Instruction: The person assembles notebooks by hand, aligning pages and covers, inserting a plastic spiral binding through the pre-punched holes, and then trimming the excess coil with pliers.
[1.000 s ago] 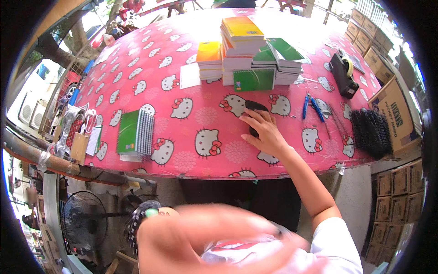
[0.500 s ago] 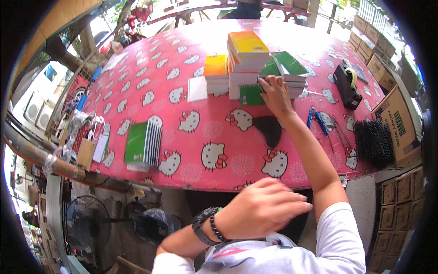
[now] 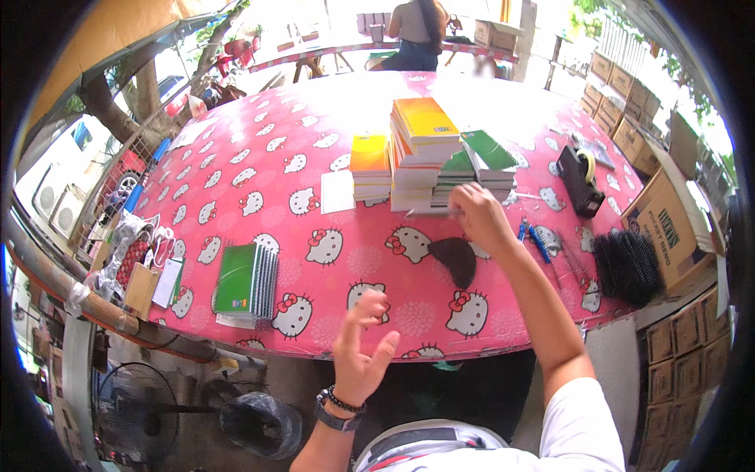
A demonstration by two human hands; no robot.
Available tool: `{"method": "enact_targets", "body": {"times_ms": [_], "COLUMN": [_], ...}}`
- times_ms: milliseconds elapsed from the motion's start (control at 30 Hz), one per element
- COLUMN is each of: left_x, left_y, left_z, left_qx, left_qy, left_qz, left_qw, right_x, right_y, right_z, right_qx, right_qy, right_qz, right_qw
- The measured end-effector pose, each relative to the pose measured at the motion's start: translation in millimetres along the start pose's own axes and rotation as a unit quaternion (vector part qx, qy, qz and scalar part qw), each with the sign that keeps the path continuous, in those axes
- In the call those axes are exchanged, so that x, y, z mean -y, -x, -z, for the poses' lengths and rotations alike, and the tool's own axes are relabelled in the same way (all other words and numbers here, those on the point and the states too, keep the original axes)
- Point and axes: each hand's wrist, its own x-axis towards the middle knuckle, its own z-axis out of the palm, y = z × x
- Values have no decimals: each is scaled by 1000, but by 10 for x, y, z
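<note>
My right hand (image 3: 480,216) is closed at the front of the stacks, pinching a thin notebook (image 3: 429,211) that shows almost edge-on. Just behind it rise a tall stack of yellow-orange notebooks (image 3: 425,122) and a lower stack of green notebooks (image 3: 489,151). Over the near table edge, my left hand (image 3: 362,350) is raised with fingers apart and nothing in it. Left of that hand lies a neat pile of green spiral notebooks (image 3: 242,279). A dark curved piece (image 3: 456,263) rests on the cloth below my right hand.
A pink patterned cloth covers the table (image 3: 330,275). To the right are blue-handled pliers (image 3: 539,242), a black tape dispenser (image 3: 580,181), black spiral coils (image 3: 627,267) and an open carton (image 3: 668,228). A shorter orange stack (image 3: 370,161) stands left. A fan (image 3: 138,409) is below; another person (image 3: 417,35) sits beyond.
My left hand has moved left and forward, its fingers spreading. The notebook at my right hand has turned from showing its green cover to nearly edge-on. The view has tilted up.
</note>
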Motion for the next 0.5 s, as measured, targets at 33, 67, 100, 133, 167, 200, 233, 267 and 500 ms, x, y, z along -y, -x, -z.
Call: {"method": "enact_targets", "body": {"times_ms": [33,67,100,133,167,200,233,267,500], "left_x": [-8,-25,25,79,207,292,334,414,852], "left_y": [-88,-200,-268,-337,-335,-326,-300,-235,47], "left_z": [-40,-120,-174,-227,-179,-144,-137,-89,-516], "left_qx": [-68,-133,-107,-81,12,103,76,62,29], "left_qy": [-14,-22,-17,-13,11,33,-10,-6,142], "left_qz": [-14,-29,-22,-15,26,66,30,45,78], "left_qw": [997,990,994,997,1000,992,997,997,986], "right_x": [200,403,613,787,897,984,1010,1030,1203], "right_y": [18,61,132,234,342,438,539,640,1238], "right_z": [138,315,439,505,532,540,521,466,-115], "right_qx": [28,56,87,115,123,130,117,106,-108], "right_qy": [-54,-101,-141,-183,-197,-212,-243,-276,-487], "right_qz": [12,21,20,19,8,0,-42,-82,-308], "right_qw": [998,993,986,976,973,969,962,952,810]}}
